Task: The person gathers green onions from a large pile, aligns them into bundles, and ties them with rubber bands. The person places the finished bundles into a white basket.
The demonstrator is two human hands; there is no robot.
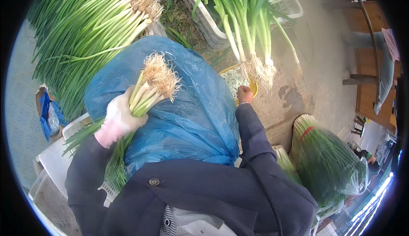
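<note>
My left hand (pixel 121 116), in a white and pink glove, is closed around a bunch of green onions (pixel 148 94). Their pale roots point up and away from me, and the leaves hang below the hand. Beneath the bunch, a blue plastic sheet (pixel 183 129) covers my lap. My right hand (pixel 244 94) is bare and closed at the near edge of a yellow basket (pixel 255 88) of pale greenish loops (pixel 234 79). Whatever its fingers pinch is too small to make out. Loose green onions (pixel 257 36) lie just beyond it, roots toward me.
A large pile of green onions (pixel 85 40) fills the far left. White crates (pixel 204 27) stand ahead; another pale container (pixel 55 163) is at my left. Banded bundles (pixel 317 159) sit on the right floor. Wooden furniture (pixel 368 74) stands farther right, with another person (pixel 371 161) in the distance.
</note>
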